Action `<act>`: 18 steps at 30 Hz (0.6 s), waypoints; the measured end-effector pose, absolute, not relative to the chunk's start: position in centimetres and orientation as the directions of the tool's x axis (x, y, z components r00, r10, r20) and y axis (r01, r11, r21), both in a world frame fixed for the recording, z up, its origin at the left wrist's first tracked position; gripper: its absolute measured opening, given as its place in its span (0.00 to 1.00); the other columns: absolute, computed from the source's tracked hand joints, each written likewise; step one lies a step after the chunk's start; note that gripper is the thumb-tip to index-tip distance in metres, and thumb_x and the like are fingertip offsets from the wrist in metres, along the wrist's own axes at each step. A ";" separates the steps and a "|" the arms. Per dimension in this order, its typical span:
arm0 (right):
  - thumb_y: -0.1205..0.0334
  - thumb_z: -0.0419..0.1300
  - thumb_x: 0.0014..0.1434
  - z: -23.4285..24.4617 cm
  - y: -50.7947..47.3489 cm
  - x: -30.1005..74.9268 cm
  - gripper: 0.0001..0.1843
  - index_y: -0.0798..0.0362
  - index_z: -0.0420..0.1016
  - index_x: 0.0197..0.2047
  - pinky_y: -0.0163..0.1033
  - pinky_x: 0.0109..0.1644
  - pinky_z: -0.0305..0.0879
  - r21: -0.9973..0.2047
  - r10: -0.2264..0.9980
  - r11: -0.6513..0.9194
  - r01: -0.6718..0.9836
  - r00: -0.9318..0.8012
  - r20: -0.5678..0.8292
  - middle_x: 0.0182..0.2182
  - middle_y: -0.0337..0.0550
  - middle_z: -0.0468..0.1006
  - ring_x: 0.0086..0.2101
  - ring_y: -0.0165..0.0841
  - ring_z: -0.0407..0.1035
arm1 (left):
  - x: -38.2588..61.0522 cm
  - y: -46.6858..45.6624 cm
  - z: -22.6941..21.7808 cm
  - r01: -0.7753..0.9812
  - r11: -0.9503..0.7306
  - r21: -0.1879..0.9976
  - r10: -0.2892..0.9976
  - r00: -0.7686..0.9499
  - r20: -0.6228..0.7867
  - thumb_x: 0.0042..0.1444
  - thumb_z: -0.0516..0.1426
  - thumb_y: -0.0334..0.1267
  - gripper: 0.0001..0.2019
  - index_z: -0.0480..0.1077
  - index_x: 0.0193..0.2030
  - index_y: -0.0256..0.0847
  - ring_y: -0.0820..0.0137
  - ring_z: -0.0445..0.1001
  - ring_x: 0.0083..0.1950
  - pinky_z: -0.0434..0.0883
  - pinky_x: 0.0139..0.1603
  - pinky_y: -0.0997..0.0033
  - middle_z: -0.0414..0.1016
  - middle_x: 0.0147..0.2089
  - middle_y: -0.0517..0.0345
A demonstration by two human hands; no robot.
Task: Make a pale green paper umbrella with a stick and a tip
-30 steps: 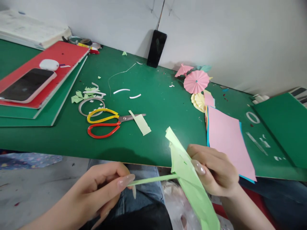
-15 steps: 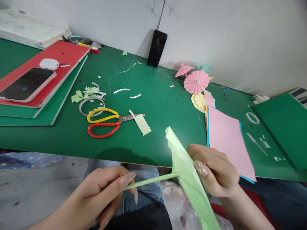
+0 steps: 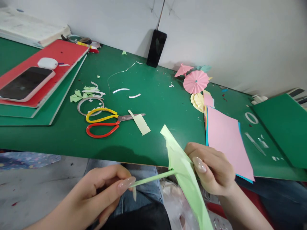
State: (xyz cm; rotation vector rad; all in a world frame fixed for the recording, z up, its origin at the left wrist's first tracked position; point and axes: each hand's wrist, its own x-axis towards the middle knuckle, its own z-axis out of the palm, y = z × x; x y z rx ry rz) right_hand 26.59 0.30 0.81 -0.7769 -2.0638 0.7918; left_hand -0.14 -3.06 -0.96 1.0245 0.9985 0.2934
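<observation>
A light green paper umbrella [image 3: 183, 169] is held between my two hands, above my lap at the table's front edge. Its thin rolled paper stick points left, and my left hand [image 3: 109, 193] pinches the stick's free end between thumb and fingers. On the other side, my right hand [image 3: 213, 169] grips the pleated canopy near its middle, thumb against the paper. The canopy is seen edge-on, with its lower end cut off by the frame. Scissors [image 3: 122, 118] with one yellow and one red handle lie on the table beyond, blades over a pale green paper scrap [image 3: 142, 124].
On the green table [image 3: 153, 86] lie a tape roll [image 3: 79, 110], green scraps, white strips and a stack of coloured paper [image 3: 227, 137]. Small pink paper umbrellas [image 3: 196, 81] stand behind it. A black phone [image 3: 156, 48] leans on the wall; another phone [image 3: 26, 83] rests on folders.
The paper umbrella's canopy has tilted and shifted slightly left together with my right hand. My left hand keeps its pinch on the stick.
</observation>
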 end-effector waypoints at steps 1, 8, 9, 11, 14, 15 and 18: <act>0.71 0.47 0.64 0.8 0.3 26.7 0.10 0.52 0.60 0.31 0.36 0.25 0.51 -0.752 0.745 0.609 0.252 -0.507 0.434 0.23 0.37 0.58 0.24 0.29 0.55 | -0.2 -3.1 -1.1 0.235 0.522 0.820 0.628 0.545 -0.556 0.58 0.49 0.59 0.21 0.64 0.31 0.41 0.81 0.45 0.13 0.46 0.15 0.80 0.50 0.12 0.71; 0.58 0.42 0.68 0.5 -0.3 26.9 0.16 0.52 0.60 0.30 0.36 0.26 0.51 -0.852 0.840 0.449 0.270 -0.452 0.300 0.23 0.37 0.61 0.24 0.28 0.56 | -0.5 -2.9 -0.5 0.306 0.488 0.818 0.631 0.524 -0.572 0.58 0.47 0.60 0.23 0.65 0.31 0.41 0.81 0.44 0.13 0.46 0.16 0.79 0.50 0.12 0.71; 0.56 0.42 0.68 0.5 -0.4 26.9 0.17 0.52 0.59 0.29 0.36 0.26 0.51 -0.862 0.848 0.428 0.272 -0.450 0.279 0.23 0.37 0.60 0.24 0.28 0.55 | -0.4 -2.8 -0.2 0.324 0.485 0.813 0.629 0.517 -0.581 0.58 0.47 0.60 0.23 0.65 0.31 0.41 0.80 0.44 0.13 0.46 0.16 0.79 0.50 0.12 0.70; 0.54 0.42 0.68 0.4 -0.5 26.7 0.18 0.52 0.58 0.29 0.36 0.25 0.49 -0.872 0.860 0.394 0.292 -0.451 0.238 0.23 0.35 0.58 0.23 0.27 0.52 | -0.3 -2.5 0.3 0.362 0.485 0.796 0.628 0.489 -0.605 0.57 0.47 0.60 0.23 0.65 0.29 0.41 0.80 0.45 0.14 0.46 0.16 0.79 0.50 0.12 0.70; 0.55 0.42 0.69 0.4 -0.6 26.3 0.18 0.51 0.55 0.28 0.36 0.25 0.48 -0.866 0.864 0.384 0.321 -0.456 0.214 0.23 0.34 0.55 0.22 0.27 0.50 | -0.2 -2.2 1.0 0.405 0.502 0.764 0.634 0.429 -0.644 0.56 0.49 0.59 0.22 0.65 0.27 0.40 0.80 0.45 0.14 0.47 0.17 0.79 0.50 0.12 0.69; 0.56 0.42 0.69 0.4 -0.6 26.2 0.17 0.51 0.53 0.28 0.36 0.24 0.48 -0.863 0.863 0.389 0.322 -0.456 0.219 0.23 0.34 0.54 0.22 0.27 0.49 | -0.2 -2.1 1.2 0.412 0.507 0.757 0.634 0.417 -0.651 0.55 0.50 0.59 0.22 0.65 0.27 0.41 0.80 0.45 0.14 0.47 0.17 0.78 0.50 0.12 0.69; 0.62 0.43 0.68 0.4 -0.6 25.9 0.15 0.51 0.51 0.27 0.35 0.23 0.47 -0.846 0.863 0.415 0.336 -0.440 0.249 0.22 0.33 0.52 0.20 0.26 0.48 | 0.0 -2.2 1.5 0.424 0.520 0.742 0.637 0.386 -0.667 0.54 0.50 0.60 0.22 0.65 0.26 0.41 0.80 0.48 0.13 0.48 0.16 0.79 0.50 0.12 0.69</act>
